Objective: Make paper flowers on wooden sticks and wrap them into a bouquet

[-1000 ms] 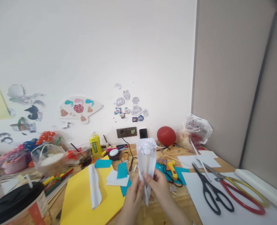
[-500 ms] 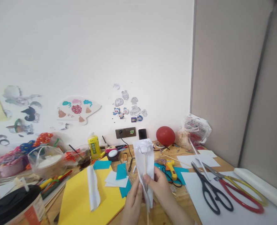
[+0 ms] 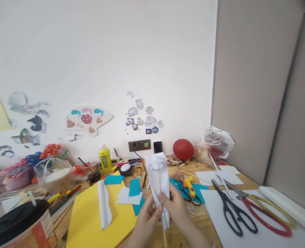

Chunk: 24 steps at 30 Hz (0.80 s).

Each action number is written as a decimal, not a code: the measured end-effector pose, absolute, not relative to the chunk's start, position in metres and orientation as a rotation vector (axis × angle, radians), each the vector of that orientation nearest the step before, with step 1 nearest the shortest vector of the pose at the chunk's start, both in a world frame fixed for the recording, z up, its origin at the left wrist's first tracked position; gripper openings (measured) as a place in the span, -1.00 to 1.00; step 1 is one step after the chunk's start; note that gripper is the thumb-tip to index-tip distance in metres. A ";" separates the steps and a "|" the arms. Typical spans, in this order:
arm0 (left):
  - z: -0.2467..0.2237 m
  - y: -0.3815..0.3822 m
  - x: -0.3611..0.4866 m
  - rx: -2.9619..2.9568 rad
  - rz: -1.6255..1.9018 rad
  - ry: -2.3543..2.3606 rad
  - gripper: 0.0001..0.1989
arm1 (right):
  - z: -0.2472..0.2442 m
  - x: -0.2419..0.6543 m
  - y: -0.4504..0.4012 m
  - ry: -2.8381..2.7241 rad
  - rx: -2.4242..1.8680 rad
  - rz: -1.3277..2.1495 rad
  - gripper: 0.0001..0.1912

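Note:
A white paper flower (image 3: 158, 162) on a thin wooden stick (image 3: 159, 181) lies against a strip of white paper (image 3: 152, 179) that stands behind it. My left hand (image 3: 150, 214) pinches the lower left side of the paper, its thumb pressed near the stick. My right hand (image 3: 173, 203) grips the paper from the right, with the thumb laid over the stick. Between the hands the paper is gathered and folded inward around the stick, whose lower end pokes out below. The fingertips behind the paper are hidden.
A folded white paper strip (image 3: 104, 205) lies on a yellow sheet (image 3: 85, 220) at left. To the right are a yellow glue gun (image 3: 190, 187), black-handled scissors (image 3: 236, 213) and red-and-yellow-handled scissors (image 3: 268, 213). A red balloon (image 3: 183, 149) and a yellow bottle (image 3: 105, 159) stand farther back.
My left thumb has moved up and right onto the paper beside the stick, and the paper's lower part is drawn in closer around it. The view has shifted slightly.

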<state>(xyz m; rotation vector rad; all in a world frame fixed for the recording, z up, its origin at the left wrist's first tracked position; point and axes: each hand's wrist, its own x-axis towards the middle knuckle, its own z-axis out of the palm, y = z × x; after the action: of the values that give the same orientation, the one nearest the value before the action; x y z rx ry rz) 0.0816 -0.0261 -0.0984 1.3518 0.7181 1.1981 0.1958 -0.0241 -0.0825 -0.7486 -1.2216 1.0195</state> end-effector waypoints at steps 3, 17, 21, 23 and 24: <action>-0.097 -0.026 0.083 1.323 1.212 0.721 -0.43 | -0.082 0.197 -0.024 -1.224 -0.739 1.029 -0.55; -0.090 -0.026 0.079 1.297 1.341 0.861 -0.45 | -0.085 0.200 -0.020 -1.357 -0.643 1.207 -0.54; -0.085 -0.024 0.078 1.283 1.342 0.856 -0.38 | -0.088 0.201 -0.015 -1.410 -0.657 1.178 -0.56; -0.082 -0.024 0.077 1.266 1.321 0.855 -0.37 | -0.090 0.202 -0.012 -1.442 -0.687 1.114 -0.59; -0.081 -0.023 0.076 1.258 1.313 0.857 -0.37 | -0.091 0.203 -0.011 -1.447 -0.717 1.049 -0.60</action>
<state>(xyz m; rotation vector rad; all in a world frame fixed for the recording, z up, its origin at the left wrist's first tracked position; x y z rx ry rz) 0.0759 -0.0233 -0.0814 1.2583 0.8570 1.3130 0.2035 -0.0111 -0.0911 -0.7175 -1.4470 1.0486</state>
